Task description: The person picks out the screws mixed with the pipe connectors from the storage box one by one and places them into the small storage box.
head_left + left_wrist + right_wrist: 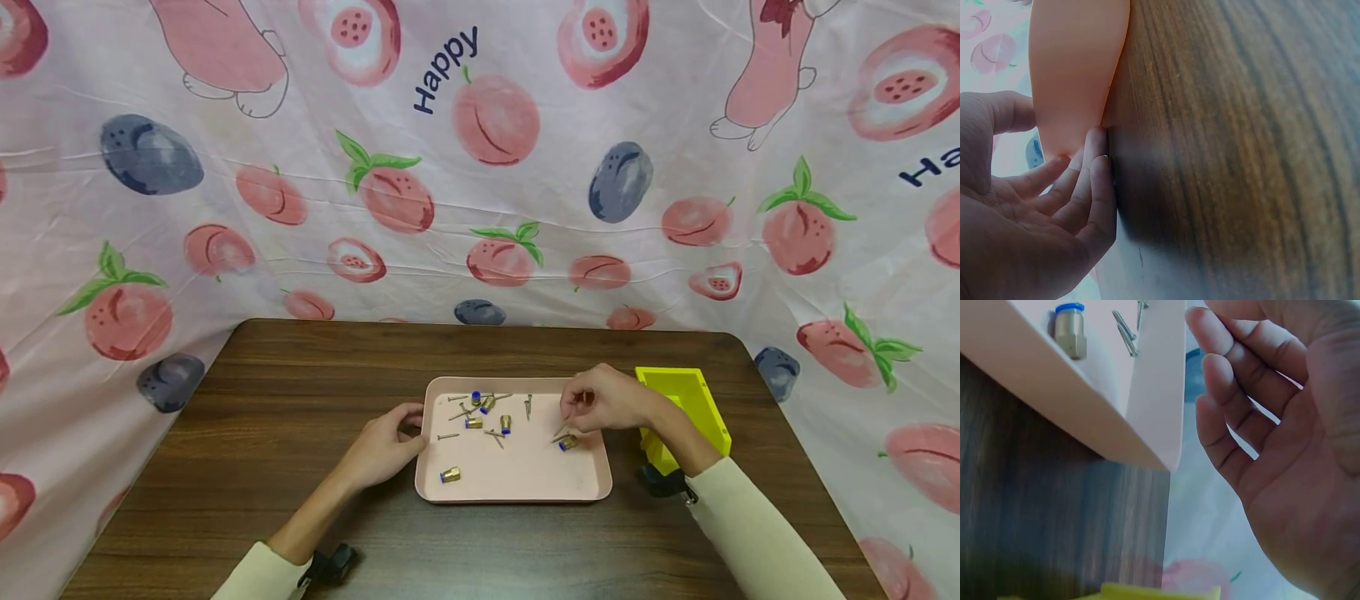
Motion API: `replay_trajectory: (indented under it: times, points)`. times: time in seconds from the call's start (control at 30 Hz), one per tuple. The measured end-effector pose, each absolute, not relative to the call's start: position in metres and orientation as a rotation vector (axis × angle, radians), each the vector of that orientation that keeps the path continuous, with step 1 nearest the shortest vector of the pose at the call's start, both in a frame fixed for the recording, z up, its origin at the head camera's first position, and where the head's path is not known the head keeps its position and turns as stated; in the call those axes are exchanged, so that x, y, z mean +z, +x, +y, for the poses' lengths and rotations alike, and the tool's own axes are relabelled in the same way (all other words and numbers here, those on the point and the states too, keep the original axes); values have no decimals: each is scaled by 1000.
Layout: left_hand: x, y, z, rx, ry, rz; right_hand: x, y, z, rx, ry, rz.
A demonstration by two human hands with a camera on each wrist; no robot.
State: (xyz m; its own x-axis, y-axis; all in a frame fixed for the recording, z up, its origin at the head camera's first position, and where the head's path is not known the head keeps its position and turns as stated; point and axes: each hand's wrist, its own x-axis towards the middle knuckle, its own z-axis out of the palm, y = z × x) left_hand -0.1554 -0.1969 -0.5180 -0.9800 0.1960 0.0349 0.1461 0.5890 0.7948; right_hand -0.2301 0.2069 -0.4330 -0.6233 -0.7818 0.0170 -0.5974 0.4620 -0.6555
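My left hand (384,446) grips the left edge of a shallow pink tray (517,492). In the left wrist view, the fingers (1102,187) lie against the tray's outer side at the tabletop, with the thumb across from them. Over the tray's right part, my right hand (600,398) bends its fingers downward close to some small screws (559,437). The right wrist view cuts off the thumb and index tips, so any screw between them is hidden. Near these screws lies a brass fitting with a blue ring (1070,334).
Several more brass fittings (450,475) and loose screws (447,436) lie scattered in the tray. A yellow bin (705,392) stands right of the tray, partly behind my right forearm. The brown wooden table (330,358) meets a fruit-print cloth (300,125) behind.
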Motion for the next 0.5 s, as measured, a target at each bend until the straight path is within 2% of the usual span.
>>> replay_trajectory:
  times: [0.1, 0.27, 0.5]
  points:
    - [-519, -156, -197, 1371, 303, 2752, -431, -231, 216, -940, -1181, 2446]
    - [-496, -147, -191, 1406, 249, 2692, -426, -231, 231, -1020, -1169, 2449]
    - [-522, -156, -200, 1409, 380, 2745, -413, -227, 254, -1073, -1092, 2507]
